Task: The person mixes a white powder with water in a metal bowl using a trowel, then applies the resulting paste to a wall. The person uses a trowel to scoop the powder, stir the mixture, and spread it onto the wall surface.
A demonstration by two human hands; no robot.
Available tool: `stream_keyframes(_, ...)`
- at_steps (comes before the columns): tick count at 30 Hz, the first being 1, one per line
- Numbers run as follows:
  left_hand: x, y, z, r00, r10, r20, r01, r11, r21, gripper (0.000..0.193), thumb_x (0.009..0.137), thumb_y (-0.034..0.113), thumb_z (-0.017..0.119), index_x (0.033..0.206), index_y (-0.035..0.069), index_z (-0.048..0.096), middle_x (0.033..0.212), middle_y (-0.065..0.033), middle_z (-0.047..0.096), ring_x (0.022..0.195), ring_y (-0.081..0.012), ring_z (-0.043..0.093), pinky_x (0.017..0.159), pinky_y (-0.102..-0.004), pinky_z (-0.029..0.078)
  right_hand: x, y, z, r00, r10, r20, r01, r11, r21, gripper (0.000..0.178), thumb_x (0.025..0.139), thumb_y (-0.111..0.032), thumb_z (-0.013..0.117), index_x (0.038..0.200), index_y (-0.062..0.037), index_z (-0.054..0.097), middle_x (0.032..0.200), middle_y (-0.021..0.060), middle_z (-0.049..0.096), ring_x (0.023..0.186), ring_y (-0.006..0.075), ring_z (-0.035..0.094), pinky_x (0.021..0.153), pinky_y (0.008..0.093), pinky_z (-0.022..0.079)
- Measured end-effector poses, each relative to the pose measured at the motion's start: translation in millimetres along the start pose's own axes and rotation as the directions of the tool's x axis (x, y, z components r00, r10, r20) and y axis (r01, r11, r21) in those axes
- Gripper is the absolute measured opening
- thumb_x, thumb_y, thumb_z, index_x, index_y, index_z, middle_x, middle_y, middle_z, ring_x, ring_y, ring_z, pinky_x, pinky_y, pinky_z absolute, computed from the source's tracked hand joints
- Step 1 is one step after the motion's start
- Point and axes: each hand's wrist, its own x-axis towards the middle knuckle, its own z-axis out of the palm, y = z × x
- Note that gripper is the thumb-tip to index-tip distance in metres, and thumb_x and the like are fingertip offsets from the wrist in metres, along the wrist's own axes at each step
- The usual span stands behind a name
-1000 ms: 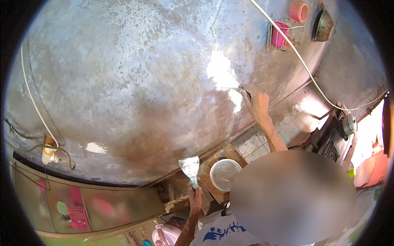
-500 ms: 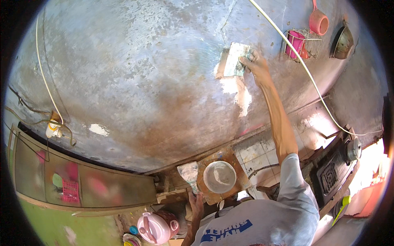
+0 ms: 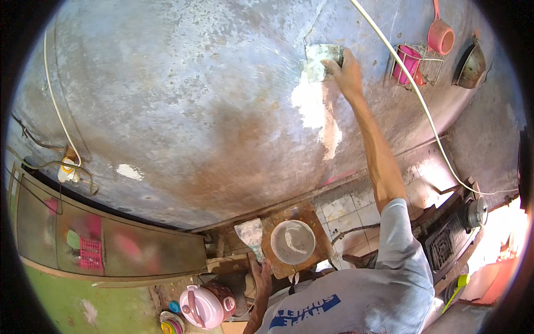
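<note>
My right hand (image 3: 349, 79) reaches up to the worn blue wall (image 3: 183, 94), its fingers closed on a flat putty spreader (image 3: 321, 61). The spreader lies against the wall at the top of a wet white patch of filler (image 3: 307, 104). Low in front of me, my left hand (image 3: 260, 275) grips the handle of a wide putty knife (image 3: 250, 232), whose blade is smeared white. Beside that blade a round bowl (image 3: 292, 222) holds some white paste. It stands on a square wooden stool top (image 3: 321, 225).
A white cable (image 3: 414, 86) crosses the wall near my right arm. Right of it hang a wire rack (image 3: 433, 65), a pink dipper (image 3: 441, 37) and a pan (image 3: 470, 67). A stove (image 3: 445, 245) stands lower right, a glass-fronted cabinet (image 3: 144, 250) left, a pink rice cooker (image 3: 203, 306) below.
My right hand has moved upward with the spreader, which is now turned more level. White filler covers more of the wall below it. My left hand keeps its hold on the putty knife.
</note>
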Motion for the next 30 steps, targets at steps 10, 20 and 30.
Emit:
stream_keyframes(10, -1.6, 30.0, 5.9, 0.99, 0.112, 0.081, -0.126, 0.973, 0.195, 0.028, 0.102, 0.029, 0.058, 0.115, 0.005, 0.05, 0.097, -0.0031, 0.056, 0.086, -0.0163, 0.052, 0.078, -0.0346, 0.044, -24.6, 33.7, -24.1, 0.979, 0.04, -0.199, -0.025, 0.997, 0.074, 0.045, 0.088, -0.028, 0.077, 0.105, 0.0023, 0.049, 0.091, 0.0223, 0.061, 0.079, 0.0338, 0.062, 0.072, 0.0449, 0.049)
stream_keyframes(20, 12.7, 28.4, 12.6, 0.998, 0.06, 0.018, -0.06, 0.997, 0.037, 0.016, 0.101, 0.021, 0.057, 0.097, 0.007, 0.049, 0.086, 0.0002, 0.049, 0.076, -0.0086, 0.044, 0.067, -0.0268, 0.038, -24.3, -11.3, 2.3, 0.996, 0.077, 0.053, -0.093, 0.891, 0.445, 0.047, 0.088, -0.024, 0.078, 0.109, 0.0022, 0.046, 0.087, 0.0133, 0.064, 0.074, 0.018, 0.063, 0.063, 0.0325, 0.051)
stream_keyframes(30, 19.3, 30.1, 4.8, 0.999, 0.029, 0.041, -0.029, 1.0, 0.009, 0.034, 0.098, 0.035, 0.065, 0.115, 0.007, 0.053, 0.089, 0.0007, 0.057, 0.078, -0.0093, 0.053, 0.069, -0.028, 0.043, -6.3, 19.8, 15.7, 0.98, -0.005, -0.197, -0.012, 0.996, -0.083, 0.048, 0.091, -0.031, 0.072, 0.109, 0.0035, 0.044, 0.088, 0.026, 0.065, 0.08, 0.035, 0.066, 0.071, 0.0455, 0.051)
